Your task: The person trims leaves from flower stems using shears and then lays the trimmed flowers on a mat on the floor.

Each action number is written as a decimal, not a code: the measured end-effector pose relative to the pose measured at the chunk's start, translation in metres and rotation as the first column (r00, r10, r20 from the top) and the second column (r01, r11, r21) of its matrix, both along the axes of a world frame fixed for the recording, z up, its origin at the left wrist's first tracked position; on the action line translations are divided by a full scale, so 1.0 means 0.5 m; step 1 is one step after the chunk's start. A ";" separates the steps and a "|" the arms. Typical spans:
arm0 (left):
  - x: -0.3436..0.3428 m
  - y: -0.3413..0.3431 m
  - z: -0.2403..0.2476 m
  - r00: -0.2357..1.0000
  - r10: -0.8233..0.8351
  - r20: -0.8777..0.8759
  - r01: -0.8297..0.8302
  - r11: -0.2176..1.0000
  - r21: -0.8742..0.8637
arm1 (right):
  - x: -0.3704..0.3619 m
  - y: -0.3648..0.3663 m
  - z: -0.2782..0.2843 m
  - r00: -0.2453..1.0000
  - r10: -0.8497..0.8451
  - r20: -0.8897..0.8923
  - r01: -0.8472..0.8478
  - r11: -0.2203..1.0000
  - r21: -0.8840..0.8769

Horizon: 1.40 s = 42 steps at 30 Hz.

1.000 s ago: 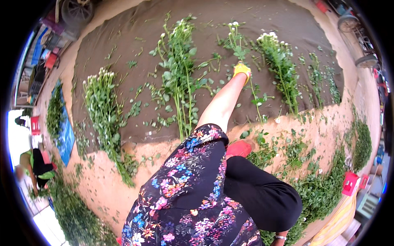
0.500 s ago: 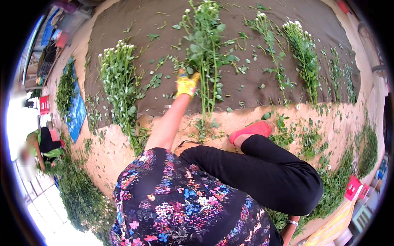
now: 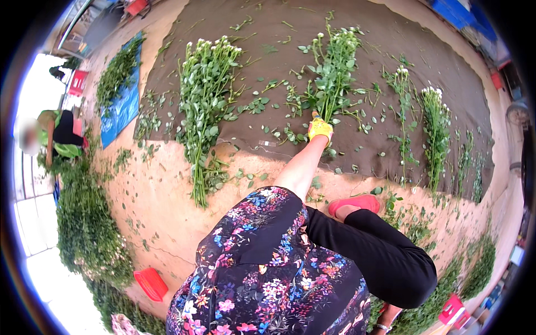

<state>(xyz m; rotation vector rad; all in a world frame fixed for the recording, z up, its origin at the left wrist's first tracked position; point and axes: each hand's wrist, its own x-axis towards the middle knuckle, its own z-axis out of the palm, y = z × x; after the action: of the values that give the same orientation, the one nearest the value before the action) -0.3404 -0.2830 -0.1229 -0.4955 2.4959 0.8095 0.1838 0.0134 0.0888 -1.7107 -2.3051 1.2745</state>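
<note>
My left hand [image 3: 320,129], in a yellow patterned glove, is closed round the lower stems of a bunch of white flowers [image 3: 336,67]. This leafy bunch lies on a dark cloth [image 3: 268,125], heads pointing away from me. My forearm hides the stem ends. To its left lies a larger bunch of white-budded stems [image 3: 204,95], whose cut ends reach past the cloth onto the floor. Smaller bunches [image 3: 437,128] are laid out to the right. Only my right wrist with a bracelet [image 3: 382,327] shows at the lower edge; that hand is out of sight.
Loose leaves [image 3: 254,105] litter the cloth and floor. Big heaps of greenery [image 3: 89,223] lie at the left, with more at the lower right. A red basket [image 3: 151,283] stands lower left. Another person [image 3: 61,134] in green crouches at the far left, near a blue sheet [image 3: 120,123].
My left hand has moved from beside the middle bunch onto its stems and closed round them. The view has shifted, so the scene sits further right, and the red basket has come into sight.
</note>
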 end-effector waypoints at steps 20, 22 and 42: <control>0.101 -0.236 -0.054 0.973 0.134 -0.188 -0.130 0.991 0.030 | 0.074 -0.054 0.037 0.984 -0.018 -0.177 0.001 0.996 -0.093; 0.095 -0.231 -0.075 0.956 0.087 -0.280 -0.072 0.995 0.066 | 0.080 -0.052 0.035 0.982 -0.022 -0.189 0.008 0.997 -0.078; 0.179 -0.536 0.051 0.944 -0.137 -0.301 -0.066 0.814 -0.578 | 0.067 -0.034 0.031 0.993 0.086 -0.080 -0.090 0.995 -0.053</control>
<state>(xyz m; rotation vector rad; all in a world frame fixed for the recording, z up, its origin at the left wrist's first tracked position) -0.2507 -0.5508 -0.0975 -0.5406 3.0568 0.0779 0.2174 -0.0036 0.1042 -1.5608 -2.3464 1.4075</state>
